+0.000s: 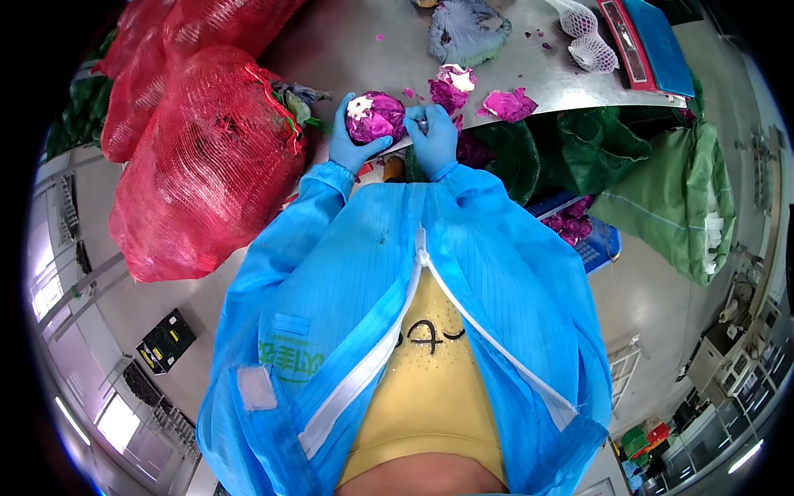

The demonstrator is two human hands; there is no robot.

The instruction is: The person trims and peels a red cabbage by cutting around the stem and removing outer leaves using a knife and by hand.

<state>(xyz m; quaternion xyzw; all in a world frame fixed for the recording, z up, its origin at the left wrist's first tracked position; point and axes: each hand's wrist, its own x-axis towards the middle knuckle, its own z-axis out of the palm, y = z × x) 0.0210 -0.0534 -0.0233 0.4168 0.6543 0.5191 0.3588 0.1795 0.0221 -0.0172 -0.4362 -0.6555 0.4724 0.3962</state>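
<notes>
My left hand (347,142), in a blue glove, cups a red cabbage (382,118) from its left and lower side, at the near edge of the metal table (347,50). The cabbage has a pale cut base at its upper left. Close against its right side is my right hand (433,136), also blue-gloved, with bent fingers pressed together. A small dark, shiny bit shows between those fingers; I cannot make out what it is. Just beyond lies a purple cabbage piece (451,93) with a white part on top. Loose purple leaves (508,105) sit to its right.
Big red mesh sacks (207,165) crowd the left. A cloudy plastic bag (468,31), white foam netting (592,51) and a red-and-blue flat object (653,50) lie on the table. Below its right edge hang green sacks (674,194), beside a blue crate (602,246) holding purple leaves.
</notes>
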